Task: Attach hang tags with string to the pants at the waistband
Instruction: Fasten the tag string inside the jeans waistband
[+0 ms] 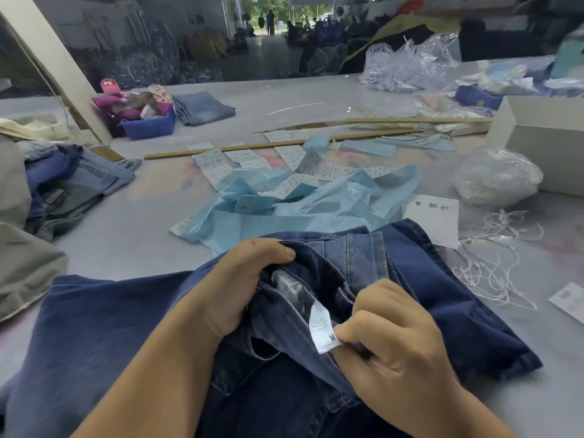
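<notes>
I see L hand [240,279] gripping pants [442,295] waistband; R hand [392,339] pinches label [320,327], its text unreadable, fingertips hidden.

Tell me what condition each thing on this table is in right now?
Dark jeans: spread out, waistband pulled open.
Left hand: grips the waistband.
Right hand: pinches the size label.
Strings: loose, tangled heap.
Blue plastic bag: crumpled, flat.
Sticker strips: scattered.
Folded jeans: folded.

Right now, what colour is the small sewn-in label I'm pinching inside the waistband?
White with grey print, the label shows best in the head view.
</notes>
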`<move>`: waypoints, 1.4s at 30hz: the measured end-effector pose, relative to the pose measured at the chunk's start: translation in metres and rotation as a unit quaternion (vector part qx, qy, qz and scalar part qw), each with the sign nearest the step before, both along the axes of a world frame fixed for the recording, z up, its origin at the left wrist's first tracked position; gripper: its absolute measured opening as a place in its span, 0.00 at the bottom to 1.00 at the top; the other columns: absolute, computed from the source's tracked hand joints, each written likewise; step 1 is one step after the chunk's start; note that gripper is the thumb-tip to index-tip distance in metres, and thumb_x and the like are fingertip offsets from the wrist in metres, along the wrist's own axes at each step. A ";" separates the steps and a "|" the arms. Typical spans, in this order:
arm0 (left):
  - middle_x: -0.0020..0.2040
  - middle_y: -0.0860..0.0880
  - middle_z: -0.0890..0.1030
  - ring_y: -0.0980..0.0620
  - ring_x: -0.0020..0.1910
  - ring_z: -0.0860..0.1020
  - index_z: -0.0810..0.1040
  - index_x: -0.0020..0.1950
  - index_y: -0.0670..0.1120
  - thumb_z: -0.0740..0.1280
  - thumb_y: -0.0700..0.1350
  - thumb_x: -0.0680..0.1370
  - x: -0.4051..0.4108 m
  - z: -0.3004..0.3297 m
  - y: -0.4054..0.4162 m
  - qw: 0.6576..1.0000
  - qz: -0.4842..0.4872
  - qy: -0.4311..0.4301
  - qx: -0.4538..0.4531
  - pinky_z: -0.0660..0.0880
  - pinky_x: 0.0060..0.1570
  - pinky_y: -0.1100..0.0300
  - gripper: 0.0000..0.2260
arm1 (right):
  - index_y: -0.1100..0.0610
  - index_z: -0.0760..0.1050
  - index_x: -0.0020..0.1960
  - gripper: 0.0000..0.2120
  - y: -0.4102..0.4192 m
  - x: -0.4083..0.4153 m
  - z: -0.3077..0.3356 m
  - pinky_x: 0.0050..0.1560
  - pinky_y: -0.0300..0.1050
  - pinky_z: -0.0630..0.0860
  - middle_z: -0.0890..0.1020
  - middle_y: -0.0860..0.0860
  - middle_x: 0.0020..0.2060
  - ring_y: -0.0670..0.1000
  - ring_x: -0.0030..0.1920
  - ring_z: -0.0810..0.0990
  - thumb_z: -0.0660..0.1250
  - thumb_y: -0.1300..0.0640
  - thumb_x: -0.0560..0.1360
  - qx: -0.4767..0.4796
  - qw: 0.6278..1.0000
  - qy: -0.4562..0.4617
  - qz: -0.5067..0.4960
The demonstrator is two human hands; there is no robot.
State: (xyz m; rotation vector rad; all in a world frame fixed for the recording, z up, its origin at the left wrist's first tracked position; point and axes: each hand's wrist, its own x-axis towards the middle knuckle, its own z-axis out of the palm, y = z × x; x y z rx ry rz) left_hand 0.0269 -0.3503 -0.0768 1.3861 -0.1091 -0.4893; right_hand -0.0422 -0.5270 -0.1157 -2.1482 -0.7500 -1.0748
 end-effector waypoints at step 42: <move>0.64 0.47 0.66 0.44 0.65 0.62 0.67 0.66 0.50 0.46 0.66 0.79 0.013 0.030 -0.103 0.670 0.157 -0.455 0.565 0.56 0.68 0.43 0.26 | 0.45 0.77 0.40 0.17 -0.068 0.004 0.039 0.47 0.45 0.77 0.81 0.44 0.37 0.46 0.41 0.80 0.69 0.68 0.69 0.107 0.871 0.439 -0.192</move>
